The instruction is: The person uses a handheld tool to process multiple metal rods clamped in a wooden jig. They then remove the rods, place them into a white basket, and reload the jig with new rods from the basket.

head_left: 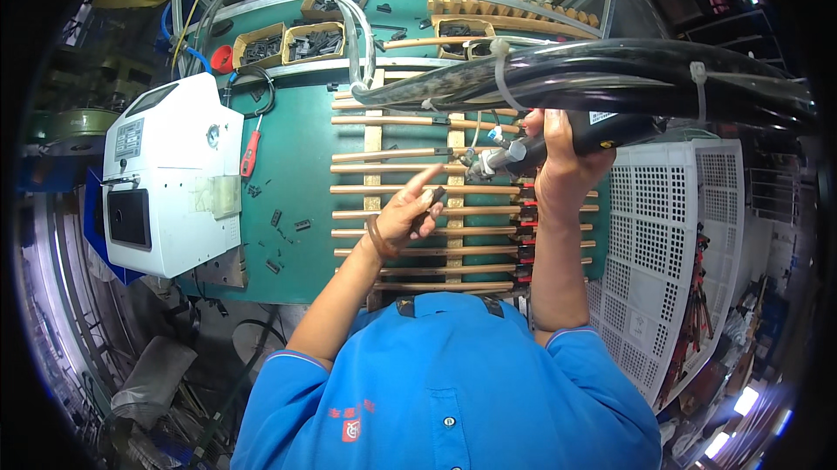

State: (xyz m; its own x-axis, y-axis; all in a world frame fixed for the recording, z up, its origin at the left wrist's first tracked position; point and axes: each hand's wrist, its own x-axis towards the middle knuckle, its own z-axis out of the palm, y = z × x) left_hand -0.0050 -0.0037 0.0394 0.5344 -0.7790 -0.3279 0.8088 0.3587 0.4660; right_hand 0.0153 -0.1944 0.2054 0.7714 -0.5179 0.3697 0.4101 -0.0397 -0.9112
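My right hand (562,160) is wrapped round a black hand-held power screwdriver (545,150), whose metal and clear-plastic nose points left over the wooden sticks (423,214). My left hand (411,210) is just left of that nose, index finger stretched out toward it. Thumb and other fingers hold a small black plastic piece (438,197). Several sticks lie side by side across two light wooden rails (373,134). Red and black fittings (526,230) line their right ends, partly hidden behind my right forearm.
A white machine (174,173) stands at left, with a red-handled screwdriver (251,152) and loose black pieces (276,218) beside it. Boxes of black parts (314,43) sit at the back. Thick bundled hoses (602,78) cross above the bench. A white perforated crate (649,217) stands at right.
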